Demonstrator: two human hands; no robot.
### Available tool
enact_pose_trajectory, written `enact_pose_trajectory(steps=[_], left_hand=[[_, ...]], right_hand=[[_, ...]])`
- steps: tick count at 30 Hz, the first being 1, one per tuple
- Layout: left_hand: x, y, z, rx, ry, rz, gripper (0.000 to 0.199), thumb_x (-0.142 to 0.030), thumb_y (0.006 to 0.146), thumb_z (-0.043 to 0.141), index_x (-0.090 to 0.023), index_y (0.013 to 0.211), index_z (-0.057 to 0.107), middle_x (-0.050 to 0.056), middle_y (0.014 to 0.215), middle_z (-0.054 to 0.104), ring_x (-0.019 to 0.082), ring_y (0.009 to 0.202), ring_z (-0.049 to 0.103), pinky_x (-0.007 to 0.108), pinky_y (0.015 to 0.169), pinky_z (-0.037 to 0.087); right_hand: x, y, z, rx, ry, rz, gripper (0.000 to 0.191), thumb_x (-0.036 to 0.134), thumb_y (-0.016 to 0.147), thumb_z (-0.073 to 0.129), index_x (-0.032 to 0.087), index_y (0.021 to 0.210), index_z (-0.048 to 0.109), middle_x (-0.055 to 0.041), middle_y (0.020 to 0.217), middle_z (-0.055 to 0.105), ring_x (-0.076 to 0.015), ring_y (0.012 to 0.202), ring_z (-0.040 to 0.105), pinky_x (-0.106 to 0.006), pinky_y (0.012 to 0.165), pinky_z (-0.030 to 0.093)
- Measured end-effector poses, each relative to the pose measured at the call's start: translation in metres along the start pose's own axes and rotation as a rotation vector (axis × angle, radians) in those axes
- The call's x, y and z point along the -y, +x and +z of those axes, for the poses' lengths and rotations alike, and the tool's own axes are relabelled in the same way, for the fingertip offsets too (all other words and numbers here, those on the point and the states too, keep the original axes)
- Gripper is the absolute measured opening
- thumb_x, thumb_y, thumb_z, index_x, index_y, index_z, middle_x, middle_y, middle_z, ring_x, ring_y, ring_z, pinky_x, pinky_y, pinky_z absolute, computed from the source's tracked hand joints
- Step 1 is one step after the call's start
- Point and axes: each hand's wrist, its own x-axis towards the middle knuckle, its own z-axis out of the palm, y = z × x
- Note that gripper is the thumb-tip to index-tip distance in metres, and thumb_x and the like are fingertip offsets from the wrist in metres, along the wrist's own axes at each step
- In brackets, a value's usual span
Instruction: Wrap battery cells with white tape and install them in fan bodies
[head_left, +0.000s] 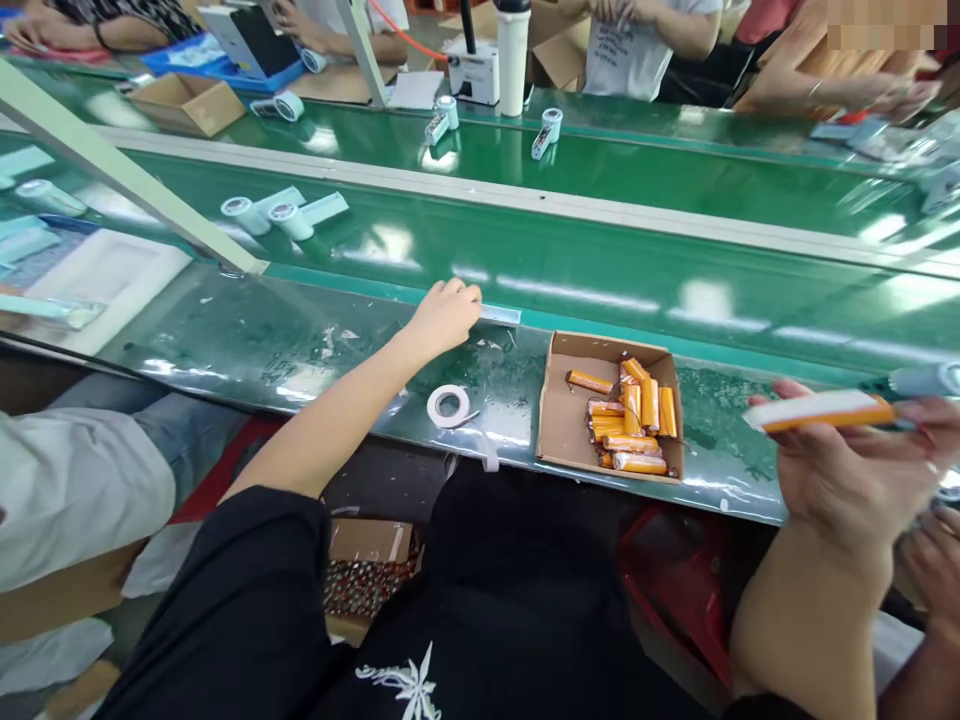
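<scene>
My left hand (448, 312) is stretched out to the belt's near edge, its fingers curled over a light blue plastic casing (501, 315) whose end sticks out to the right. At the right, my right hand (855, 470) is raised, closed on an orange battery pack (832, 410) with a white strip along its top. A thin red wire shows near the pack's right end. Behind that hand is a blurred light blue round part (926, 380); whether my fingers touch it I cannot tell. Between my hands, a cardboard tray (555, 400) holds several orange battery packs (634, 420).
A roll of white tape (448, 407) lies on the bench's near side. The green conveyor belt (600, 240) carries light blue fan-like units (292, 220). A slanted metal post (135, 180) stands at left. Co-workers sit across the belt and at both sides.
</scene>
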Motion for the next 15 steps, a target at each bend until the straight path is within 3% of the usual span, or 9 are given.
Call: enact_pose_trajectory(steps=[3,6,8,10,13,15], left_hand=[[-0.007,0.077,0.002,0.020,-0.122,0.141,0.025,-0.012,0.085,0.060,-0.015,0.098,0.082,0.014,0.127,0.072,0.031,0.124,0.058,0.042,0.109,0.043],[-0.011,0.131,-0.001,0.165,-0.350,0.209,0.016,-0.025,0.077,0.072,-0.018,0.088,0.083,0.008,0.122,0.077,0.026,0.116,0.065,0.032,0.104,0.045],[-0.009,0.143,-0.003,0.219,-0.505,0.186,0.020,-0.033,0.076,0.074,-0.020,0.089,0.083,0.006,0.117,0.079,0.025,0.112,0.068,0.028,0.099,0.047],[-0.007,0.141,-0.002,0.172,-0.609,0.112,0.025,-0.038,0.084,0.069,-0.020,0.095,0.082,0.005,0.110,0.081,0.023,0.106,0.070,0.027,0.094,0.048],[-0.012,0.132,0.000,0.047,-0.594,-0.029,0.029,-0.040,0.095,0.059,-0.021,0.106,0.079,0.005,0.100,0.080,0.023,0.096,0.071,0.029,0.087,0.048],[-0.020,0.131,0.001,0.026,-0.536,-0.088,0.027,-0.039,0.099,0.056,-0.024,0.109,0.077,0.004,0.101,0.080,0.024,0.096,0.071,0.030,0.085,0.047]], right_hand=[[-0.016,0.048,0.040,0.219,0.007,0.060,0.060,0.027,0.064,0.095,0.037,0.108,0.055,0.0032,0.084,0.077,-0.0315,0.092,0.080,-0.050,0.076,0.066],[-0.048,0.088,0.099,0.455,-0.055,0.150,0.060,0.035,0.069,0.089,0.030,0.114,0.050,-0.0011,0.091,0.079,-0.0303,0.097,0.080,-0.048,0.080,0.066],[-0.071,0.105,0.135,0.605,-0.164,0.167,0.055,0.038,0.074,0.083,0.027,0.117,0.051,-0.0019,0.094,0.080,-0.0261,0.094,0.080,-0.045,0.087,0.064],[-0.093,0.116,0.164,0.736,-0.309,0.130,0.048,0.037,0.079,0.078,0.025,0.119,0.054,-0.0002,0.092,0.081,-0.0217,0.088,0.079,-0.039,0.089,0.061],[-0.117,0.123,0.194,0.893,-0.511,0.031,0.039,0.031,0.086,0.071,0.024,0.122,0.060,0.0030,0.086,0.080,-0.0176,0.081,0.075,-0.032,0.087,0.057],[-0.126,0.125,0.206,0.980,-0.623,-0.041,0.040,0.030,0.089,0.069,0.024,0.128,0.062,0.0027,0.086,0.079,-0.0172,0.080,0.073,-0.028,0.084,0.054]])
